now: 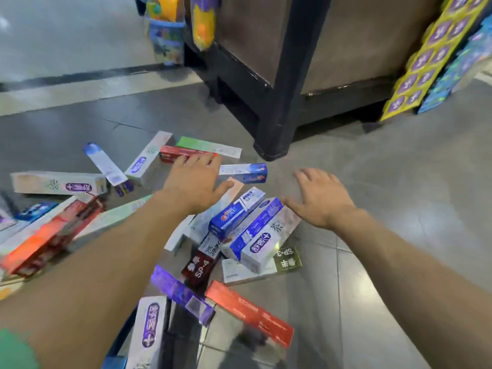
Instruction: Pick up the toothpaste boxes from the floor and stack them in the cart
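A shop: stacked packaged goods beside a dark display stand.

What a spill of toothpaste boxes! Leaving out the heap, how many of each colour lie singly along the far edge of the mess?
White with purple logo: 2
White and blue: 1
Red: 1
Green: 1
Blue: 1
Total: 6

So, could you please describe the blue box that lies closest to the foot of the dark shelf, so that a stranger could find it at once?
Start at the foot of the dark shelf unit and look down-left on the grey floor. The first box is a short blue and white toothpaste box, lying almost level beside the fingertips of the left hand. Unlike the heaped boxes nearer the person, it lies flat on the floor.
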The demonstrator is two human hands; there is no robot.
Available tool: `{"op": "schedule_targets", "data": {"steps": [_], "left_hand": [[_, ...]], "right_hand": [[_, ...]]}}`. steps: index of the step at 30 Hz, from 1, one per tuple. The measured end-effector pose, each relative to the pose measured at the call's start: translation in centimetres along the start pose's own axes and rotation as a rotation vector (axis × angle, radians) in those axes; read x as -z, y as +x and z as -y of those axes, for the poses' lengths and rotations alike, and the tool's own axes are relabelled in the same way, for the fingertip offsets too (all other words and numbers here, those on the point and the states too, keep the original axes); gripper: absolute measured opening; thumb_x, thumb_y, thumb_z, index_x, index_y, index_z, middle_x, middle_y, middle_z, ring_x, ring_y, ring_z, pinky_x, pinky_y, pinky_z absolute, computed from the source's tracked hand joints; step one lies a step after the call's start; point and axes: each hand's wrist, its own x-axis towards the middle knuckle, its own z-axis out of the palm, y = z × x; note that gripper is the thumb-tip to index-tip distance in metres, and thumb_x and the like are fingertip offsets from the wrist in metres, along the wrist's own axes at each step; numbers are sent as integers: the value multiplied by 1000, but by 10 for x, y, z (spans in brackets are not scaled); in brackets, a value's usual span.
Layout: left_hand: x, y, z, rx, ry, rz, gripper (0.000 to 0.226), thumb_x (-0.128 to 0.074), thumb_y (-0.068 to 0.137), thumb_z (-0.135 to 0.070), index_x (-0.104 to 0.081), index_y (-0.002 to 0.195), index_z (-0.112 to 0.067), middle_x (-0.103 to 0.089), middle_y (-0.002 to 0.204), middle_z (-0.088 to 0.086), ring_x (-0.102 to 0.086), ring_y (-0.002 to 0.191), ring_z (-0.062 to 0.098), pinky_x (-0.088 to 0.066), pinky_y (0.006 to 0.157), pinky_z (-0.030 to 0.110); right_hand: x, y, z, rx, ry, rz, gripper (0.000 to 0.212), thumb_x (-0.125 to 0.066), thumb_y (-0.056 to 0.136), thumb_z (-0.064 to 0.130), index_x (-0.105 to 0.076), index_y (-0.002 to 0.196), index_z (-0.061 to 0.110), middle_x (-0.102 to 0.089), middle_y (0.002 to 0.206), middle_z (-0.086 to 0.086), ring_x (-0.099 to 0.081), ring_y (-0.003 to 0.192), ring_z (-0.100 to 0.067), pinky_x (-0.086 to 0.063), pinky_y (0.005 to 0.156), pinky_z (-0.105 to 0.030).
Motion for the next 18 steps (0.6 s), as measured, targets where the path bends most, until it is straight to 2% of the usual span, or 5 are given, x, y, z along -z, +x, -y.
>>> {"op": "schedule_targets", "data": {"steps": [2, 7, 15, 18], "left_hand": [[-10, 5, -4, 7, -30, -22, 74, -32, 98, -67, -31, 154, -19, -40, 157, 6, -41, 140, 29, -31, 115, 49], [-35, -9, -21, 38, -114, 53, 75, -34, 99, -64, -21, 157, -19, -33, 162, 6, -36, 144, 30, -27, 118, 49], [-64, -21, -22, -20, -60, 79, 76, -32, 98, -67, -21, 157, -20, -33, 161, 4, -34, 145, 25, -29, 117, 49], [-72, -27, -26, -27, -78, 101, 76, -31, 99, -67, -22, 156, -18, -32, 162, 4, -34, 145, 26, -29, 117, 48]], "right_hand": [[-7, 7, 1, -47, 40, -4, 73, -42, 94, 67, -41, 147, 17, -44, 151, -10, -39, 139, -31, -29, 114, -42], [-28, -4, 19, -161, 218, 81, 72, -43, 97, 64, -39, 149, 15, -44, 151, -13, -42, 137, -35, -35, 110, -43], [-64, -17, 23, -53, 103, 134, 75, -42, 95, 68, -39, 150, 17, -45, 150, -9, -46, 134, -30, -37, 109, -42], [-73, -24, 19, -94, 147, 152, 74, -44, 95, 67, -40, 148, 15, -48, 148, -11, -47, 133, -31, -38, 108, -42]]}}
